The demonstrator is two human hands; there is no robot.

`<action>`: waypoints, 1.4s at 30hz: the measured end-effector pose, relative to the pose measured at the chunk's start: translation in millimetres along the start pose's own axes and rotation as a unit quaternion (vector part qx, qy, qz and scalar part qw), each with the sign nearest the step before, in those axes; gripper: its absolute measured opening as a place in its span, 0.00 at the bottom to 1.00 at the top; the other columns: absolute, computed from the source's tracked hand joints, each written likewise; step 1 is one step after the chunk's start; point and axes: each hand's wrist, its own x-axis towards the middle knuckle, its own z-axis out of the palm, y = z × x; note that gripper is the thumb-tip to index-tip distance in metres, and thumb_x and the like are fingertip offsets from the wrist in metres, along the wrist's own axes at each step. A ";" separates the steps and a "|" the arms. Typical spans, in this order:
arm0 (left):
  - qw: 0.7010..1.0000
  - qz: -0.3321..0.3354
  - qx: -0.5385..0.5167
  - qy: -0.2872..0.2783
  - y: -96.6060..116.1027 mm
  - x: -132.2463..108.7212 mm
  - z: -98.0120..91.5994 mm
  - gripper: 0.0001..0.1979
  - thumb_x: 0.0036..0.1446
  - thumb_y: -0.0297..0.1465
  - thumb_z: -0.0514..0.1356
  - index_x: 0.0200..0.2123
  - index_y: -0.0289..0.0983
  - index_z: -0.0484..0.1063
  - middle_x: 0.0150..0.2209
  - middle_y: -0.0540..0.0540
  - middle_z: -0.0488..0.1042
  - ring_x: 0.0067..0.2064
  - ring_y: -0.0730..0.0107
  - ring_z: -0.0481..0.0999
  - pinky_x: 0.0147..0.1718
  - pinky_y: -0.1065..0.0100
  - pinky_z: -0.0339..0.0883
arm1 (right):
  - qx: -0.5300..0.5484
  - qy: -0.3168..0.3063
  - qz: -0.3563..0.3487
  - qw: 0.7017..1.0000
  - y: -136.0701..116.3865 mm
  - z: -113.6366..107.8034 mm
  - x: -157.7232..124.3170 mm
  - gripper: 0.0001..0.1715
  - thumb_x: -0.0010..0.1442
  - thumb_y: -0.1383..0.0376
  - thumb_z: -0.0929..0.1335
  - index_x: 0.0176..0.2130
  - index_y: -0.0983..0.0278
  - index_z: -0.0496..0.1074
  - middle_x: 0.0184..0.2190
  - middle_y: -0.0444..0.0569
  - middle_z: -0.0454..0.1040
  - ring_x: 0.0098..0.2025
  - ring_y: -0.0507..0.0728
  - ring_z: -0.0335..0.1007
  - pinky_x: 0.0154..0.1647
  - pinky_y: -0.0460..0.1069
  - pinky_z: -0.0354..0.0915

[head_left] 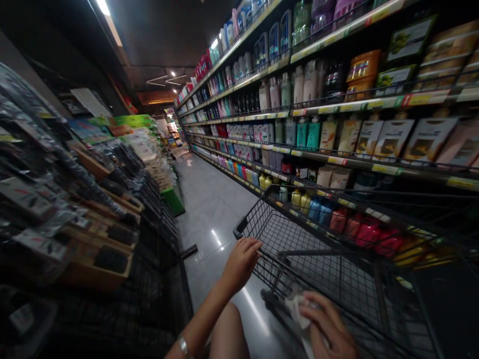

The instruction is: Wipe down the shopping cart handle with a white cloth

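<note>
- You wear the head camera; its lens faces forward and down.
- Your left hand [241, 262] and right hand [327, 321] sit close to it, in the lower frame.
- Your view looks from above into the cart [284, 227], near the hands.
- The aisle floor [204, 192] recedes left of centre.
- Stocked shelves [342, 160] run obliquely along your right; displayed goods [97, 234] flank your near left.

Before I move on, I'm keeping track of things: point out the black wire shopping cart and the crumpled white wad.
Black wire shopping cart [279, 229], head view: on its mesh.
Crumpled white wad [297, 306], head view: on its folds.
</note>
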 end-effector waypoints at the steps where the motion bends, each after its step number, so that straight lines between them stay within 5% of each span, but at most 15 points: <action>1: 1.000 0.006 -0.009 -0.009 -6.0 0.6 -1.8 0.14 0.60 0.29 0.56 0.50 0.39 0.70 0.45 0.41 0.75 0.50 0.63 0.73 0.50 0.54 0.69 | -0.058 -0.028 -0.091 0.994 -3.6 8.3 9.6 0.17 0.59 0.73 0.61 0.38 0.59 0.75 0.45 0.52 0.76 0.46 0.56 0.74 0.45 0.47 0.71; 3: 0.999 0.017 -0.026 -0.026 -15.8 3.2 -3.5 0.14 0.59 0.31 0.58 0.49 0.39 0.71 0.44 0.42 0.76 0.47 0.66 0.74 0.47 0.61 0.71 | -0.151 -0.074 -0.229 0.959 -8.7 24.9 25.6 0.24 0.58 0.78 0.58 0.45 0.62 0.74 0.49 0.54 0.74 0.51 0.56 0.72 0.49 0.48 0.70; 7: 0.998 0.009 -0.040 -0.047 -29.5 11.7 -3.3 0.11 0.59 0.31 0.58 0.44 0.37 0.74 0.38 0.43 0.77 0.41 0.69 0.76 0.42 0.66 0.72 | -0.341 -0.131 -0.299 0.882 2.0 57.4 36.5 0.36 0.52 0.83 0.55 0.59 0.72 0.63 0.60 0.60 0.63 0.59 0.59 0.63 0.50 0.49 0.70; 11: 0.996 -0.005 -0.043 -0.079 -34.2 19.1 -4.8 0.10 0.55 0.31 0.62 0.42 0.37 0.76 0.37 0.44 0.79 0.39 0.69 0.78 0.41 0.69 0.72 | -0.403 -0.129 -0.394 0.816 33.0 76.2 34.6 0.27 0.56 0.79 0.56 0.51 0.75 0.70 0.58 0.61 0.67 0.55 0.62 0.67 0.48 0.50 0.70; 19: 0.991 -0.038 -0.039 -0.120 -31.7 25.0 -7.8 0.11 0.53 0.31 0.65 0.41 0.37 0.77 0.39 0.44 0.80 0.42 0.67 0.79 0.43 0.69 0.71 | -0.409 -0.201 -0.459 0.762 67.4 86.3 44.2 0.16 0.56 0.77 0.62 0.42 0.76 0.74 0.45 0.65 0.74 0.41 0.59 0.72 0.35 0.48 0.70; 24: 0.988 -0.037 -0.033 -0.145 -36.7 29.3 -8.7 0.10 0.52 0.33 0.65 0.39 0.39 0.78 0.36 0.45 0.81 0.38 0.68 0.80 0.39 0.71 0.70 | -0.371 -0.249 -0.478 0.756 82.4 92.4 40.2 0.06 0.56 0.73 0.66 0.32 0.72 0.74 0.34 0.59 0.75 0.38 0.59 0.70 0.40 0.53 0.69; 31: 0.990 -0.023 -0.045 -0.131 -35.2 27.7 -7.4 0.10 0.53 0.35 0.64 0.39 0.38 0.78 0.34 0.45 0.81 0.36 0.68 0.79 0.36 0.71 0.69 | -0.354 -0.232 -0.473 0.773 65.0 92.9 45.1 0.10 0.55 0.76 0.67 0.25 0.68 0.72 0.31 0.55 0.75 0.38 0.58 0.70 0.39 0.50 0.68; 37: 0.986 0.022 -0.071 -0.147 -41.6 34.9 -13.2 0.13 0.54 0.41 0.62 0.36 0.38 0.78 0.30 0.46 0.79 0.33 0.71 0.77 0.34 0.74 0.67 | -0.320 -0.211 -0.481 0.789 22.2 85.3 58.1 0.15 0.60 0.76 0.60 0.41 0.69 0.73 0.41 0.57 0.75 0.45 0.58 0.70 0.46 0.52 0.66; 42: 0.986 0.026 -0.081 -0.141 -47.4 32.2 -14.7 0.16 0.58 0.42 0.58 0.37 0.37 0.78 0.30 0.45 0.78 0.33 0.71 0.75 0.34 0.73 0.66 | -0.346 -0.173 -0.486 0.784 35.4 83.5 63.4 0.19 0.60 0.76 0.59 0.48 0.74 0.71 0.46 0.61 0.74 0.50 0.60 0.68 0.49 0.53 0.65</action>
